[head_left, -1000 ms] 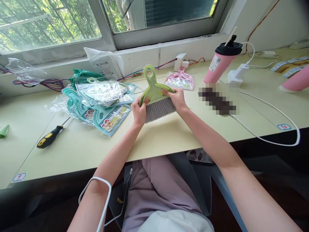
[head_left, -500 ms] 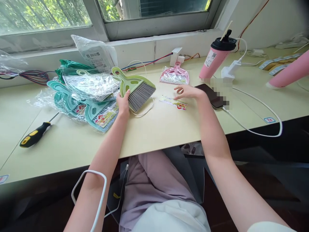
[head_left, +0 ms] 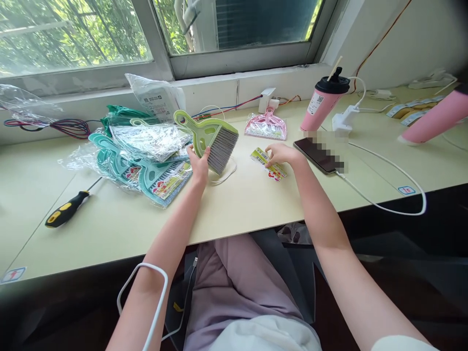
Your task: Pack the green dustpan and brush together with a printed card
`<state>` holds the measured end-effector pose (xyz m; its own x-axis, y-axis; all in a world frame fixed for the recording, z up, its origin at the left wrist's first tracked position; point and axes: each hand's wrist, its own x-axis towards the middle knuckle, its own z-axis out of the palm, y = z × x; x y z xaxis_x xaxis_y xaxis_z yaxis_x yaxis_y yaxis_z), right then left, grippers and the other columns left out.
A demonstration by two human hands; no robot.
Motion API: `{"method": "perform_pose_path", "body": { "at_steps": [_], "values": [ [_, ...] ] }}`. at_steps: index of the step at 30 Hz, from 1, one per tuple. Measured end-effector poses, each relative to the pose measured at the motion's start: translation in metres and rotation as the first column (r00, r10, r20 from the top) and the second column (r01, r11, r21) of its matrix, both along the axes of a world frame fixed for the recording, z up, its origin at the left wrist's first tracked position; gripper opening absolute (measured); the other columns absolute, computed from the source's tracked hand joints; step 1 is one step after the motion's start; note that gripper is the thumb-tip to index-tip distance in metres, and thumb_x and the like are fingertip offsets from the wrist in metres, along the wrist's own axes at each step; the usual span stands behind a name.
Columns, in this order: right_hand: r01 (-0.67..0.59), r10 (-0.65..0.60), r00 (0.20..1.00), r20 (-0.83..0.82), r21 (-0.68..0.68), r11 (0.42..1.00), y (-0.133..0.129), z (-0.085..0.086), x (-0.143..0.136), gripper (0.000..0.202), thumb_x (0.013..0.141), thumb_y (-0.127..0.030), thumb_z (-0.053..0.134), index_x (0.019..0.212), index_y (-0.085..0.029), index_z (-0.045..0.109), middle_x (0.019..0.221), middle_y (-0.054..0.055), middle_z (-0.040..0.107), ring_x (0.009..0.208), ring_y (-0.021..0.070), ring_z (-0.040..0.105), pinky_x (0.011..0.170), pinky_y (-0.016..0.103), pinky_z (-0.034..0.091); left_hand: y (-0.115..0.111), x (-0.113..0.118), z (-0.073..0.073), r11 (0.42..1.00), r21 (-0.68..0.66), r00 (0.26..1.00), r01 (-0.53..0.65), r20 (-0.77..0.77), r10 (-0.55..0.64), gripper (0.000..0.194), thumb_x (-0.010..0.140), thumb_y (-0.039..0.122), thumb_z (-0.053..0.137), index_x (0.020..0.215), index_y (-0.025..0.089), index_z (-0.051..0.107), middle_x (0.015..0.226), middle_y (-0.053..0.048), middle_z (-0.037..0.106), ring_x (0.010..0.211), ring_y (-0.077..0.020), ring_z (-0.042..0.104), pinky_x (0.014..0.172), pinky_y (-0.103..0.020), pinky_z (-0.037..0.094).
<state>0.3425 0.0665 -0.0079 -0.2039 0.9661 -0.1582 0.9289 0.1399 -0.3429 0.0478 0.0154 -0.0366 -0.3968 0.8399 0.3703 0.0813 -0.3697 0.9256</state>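
Green brush set (head_left: 210,139): looped handle (head_left: 181,118), dense grey bristles (head_left: 224,150), slanting.

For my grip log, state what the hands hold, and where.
The left hand holds the green hand brush by its edge, beside the bristles. The right hand touches a printed card, grip unclear.

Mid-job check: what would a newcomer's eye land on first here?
Probably the green dustpan-and-brush set, held in the left grip near the picture's middle. Then the plastic-wrapped teal sets heaped to its left, and, to its right, the bright printed card touched by the right grip.
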Motion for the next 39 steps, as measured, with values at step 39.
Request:
{"method": "perform_pose_path", "body": {
  "at_steps": [39],
  "values": [
    [0.214, 0.112, 0.627, -0.771, 0.308, 0.927, -0.032, -0.003, -0.087, 0.053, 0.072, -0.071, 0.062, 0.06, -0.019, 0.06, 0.05, -0.002, 0.053, 0.05, 0.0113, 0.047, 0.056, 0.026, 0.035, -0.03, 0.044, 0.013, 0.993, 0.044, 0.983, 0.108, 0.141, -0.113, 0.078, 0.066, 0.035, 0.082, 0.128, 0.025, 0.035, 0.12, -0.007, 0.058, 0.109, -0.0199, 0.06, 0.098, -0.034, 0.048]
  ]
}}
